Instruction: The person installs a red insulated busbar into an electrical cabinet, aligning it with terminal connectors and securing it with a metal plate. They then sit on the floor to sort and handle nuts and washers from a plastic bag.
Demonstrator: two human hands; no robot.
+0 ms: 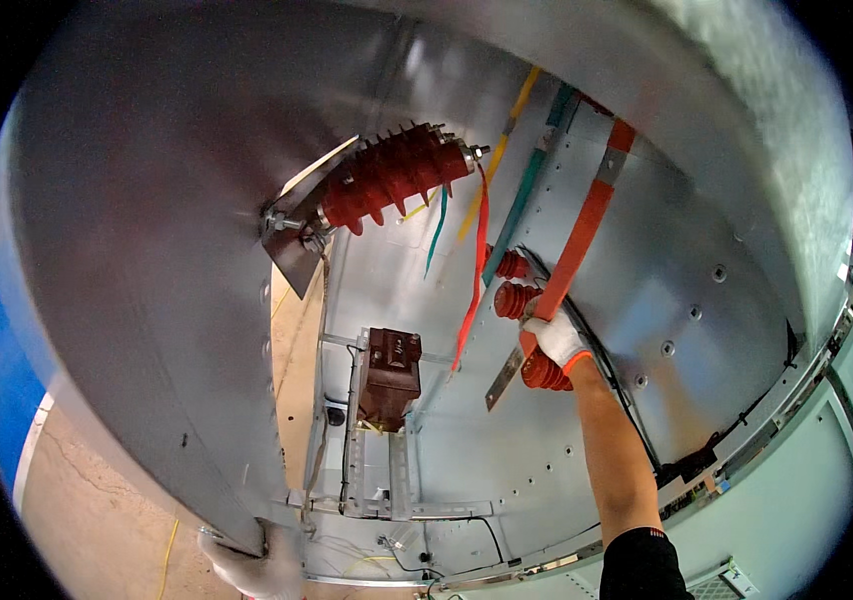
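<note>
Right hand (555,338) was clenched on the orange busbar (579,240) inside the cabinet (147,250), positioning it by the red insulators (515,298). Left hand (252,570) gripped the cabinet edge. Next likely needs aligning bar end to insulator.

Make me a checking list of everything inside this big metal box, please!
surface: grey metal cabinet wall with bolt holes.
job's things: orange-sleeved flat bar, held near its lower end above red ribbed insulators.
clutter: nothing seen.
grippers: right hand, in a white glove, fingers closed on the bar; left hand, gloved, rests on the cabinet's lower edge.
cables: red, green and yellow leads hang from the big red ribbed part; thin black wires along the bottom.
surroundings: brown block-shaped unit on a bracket; blue panel at left; concrete floor.
</note>
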